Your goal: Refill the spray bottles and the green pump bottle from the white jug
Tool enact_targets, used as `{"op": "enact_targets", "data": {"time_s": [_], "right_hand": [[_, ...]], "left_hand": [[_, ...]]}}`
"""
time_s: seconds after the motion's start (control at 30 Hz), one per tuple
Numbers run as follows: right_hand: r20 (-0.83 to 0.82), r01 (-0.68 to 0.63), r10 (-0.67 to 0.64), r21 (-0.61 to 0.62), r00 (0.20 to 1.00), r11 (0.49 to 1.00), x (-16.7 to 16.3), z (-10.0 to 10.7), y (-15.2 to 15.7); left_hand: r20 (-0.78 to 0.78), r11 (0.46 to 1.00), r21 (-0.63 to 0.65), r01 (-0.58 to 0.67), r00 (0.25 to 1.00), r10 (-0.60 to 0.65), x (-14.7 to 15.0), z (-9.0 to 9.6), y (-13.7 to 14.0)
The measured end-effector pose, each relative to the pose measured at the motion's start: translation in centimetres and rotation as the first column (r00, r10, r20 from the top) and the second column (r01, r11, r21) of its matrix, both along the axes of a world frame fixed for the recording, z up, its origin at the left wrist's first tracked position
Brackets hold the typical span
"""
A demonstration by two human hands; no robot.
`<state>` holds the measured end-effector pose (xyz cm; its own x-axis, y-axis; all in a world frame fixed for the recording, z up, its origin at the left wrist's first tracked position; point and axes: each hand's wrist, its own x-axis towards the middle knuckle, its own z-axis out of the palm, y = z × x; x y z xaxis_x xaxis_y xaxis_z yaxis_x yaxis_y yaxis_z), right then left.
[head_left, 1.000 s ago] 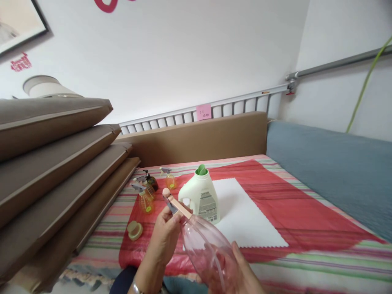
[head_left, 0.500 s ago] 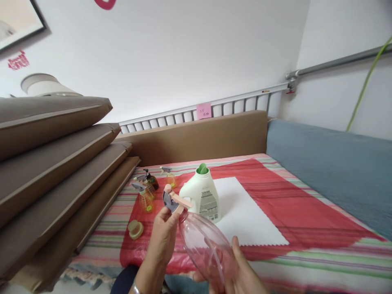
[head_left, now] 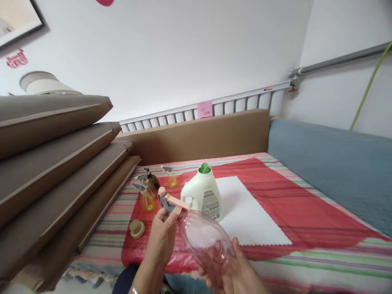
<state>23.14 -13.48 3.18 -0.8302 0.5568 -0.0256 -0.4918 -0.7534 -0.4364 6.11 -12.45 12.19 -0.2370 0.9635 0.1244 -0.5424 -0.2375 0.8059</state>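
Note:
Between my two hands, tilted with its head up to the left, is a clear pink spray bottle [head_left: 202,234]. My left hand [head_left: 165,230] is closed on the neck, just below the peach and grey trigger head. My right hand [head_left: 234,271] wraps round the wide bottom end of the bottle, its fingers partly seen through the plastic. Right behind the bottle stands a pale green detergent jug [head_left: 203,194] with an open mouth and a green spout. Left of my left hand, a pale green cap [head_left: 136,228] lies on the red sheet.
Several small bottles, among them a yellow spray bottle [head_left: 147,200] and a dark brown bottle [head_left: 152,179], stand at the back left. A white scalloped mat [head_left: 245,216] lies on the red sheet [head_left: 275,204]. Stacked brown cushions [head_left: 55,163] rise on the left.
The spray bottle has turned slightly in my hands, and its trigger head has shifted a little left and down. Both hands keep their hold.

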Motion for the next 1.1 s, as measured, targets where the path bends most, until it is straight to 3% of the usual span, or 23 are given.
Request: {"op": "enact_targets", "data": {"time_s": [0.1,0.2,0.27,0.37,0.47,0.57,0.67,0.73,0.83,0.9,1.0,1.1], "right_hand": [[0.055,-0.065,0.066,-0.004,0.996,0.998,-0.4,0.1,0.2],[0.072,0.204,-0.209,0.068,0.975,0.977,-1.1,0.0,0.0],[0.109,0.415,-0.432,0.147,0.895,0.898,-1.4,-0.1,-0.3],[0.157,0.492,-0.528,0.218,0.835,0.843,-1.6,-0.2,-0.6],[0.19,0.41,-0.437,0.163,0.879,0.897,-1.5,-0.2,-0.6],[0.225,0.199,-0.201,0.03,0.953,0.979,-1.3,-0.5,-0.2],[0.187,0.006,-0.005,-0.005,0.982,1.0,-1.5,-0.7,0.1],[0.161,0.111,-0.116,0.038,0.98,0.993,-1.7,-0.6,0.0],[0.18,0.391,-0.416,0.16,0.891,0.906,-2.1,-0.2,-0.3],[0.201,0.408,-0.44,0.181,0.875,0.895,-2.2,-0.2,-0.5],[0.212,0.182,-0.188,0.048,0.959,0.982,-2.1,-0.4,-0.3],[0.147,-0.062,0.063,-0.013,0.987,0.998,-2.1,-0.5,-0.1]], "left_hand": [[0.037,0.997,0.005,-0.077,0.996,0.076,0.0,-0.1,0.1],[0.079,0.987,-0.002,-0.159,0.984,0.159,-0.1,-0.4,0.2],[0.076,0.986,-0.013,-0.167,0.983,0.168,-0.3,-0.6,0.2],[0.05,0.994,-0.023,-0.11,0.993,0.111,-0.5,-0.7,0.0],[0.044,0.998,-0.004,-0.061,0.997,0.061,-0.5,-0.8,-0.2],[0.018,0.998,-0.005,-0.064,0.998,0.064,-0.6,-1.1,-0.3],[0.003,0.991,-0.027,-0.13,0.991,0.131,-0.9,-1.5,-0.3],[0.013,0.982,-0.02,-0.186,0.983,0.186,-1.1,-1.6,-0.2],[0.021,0.979,-0.018,-0.202,0.979,0.203,-1.3,-1.7,-0.2],[0.018,0.987,-0.023,-0.16,0.987,0.16,-1.3,-1.6,-0.4],[-0.01,0.997,-0.006,-0.073,0.997,0.073,-1.3,-1.5,-0.6],[-0.042,0.999,-0.007,-0.052,0.998,0.051,-1.5,-1.7,-0.7]]}}
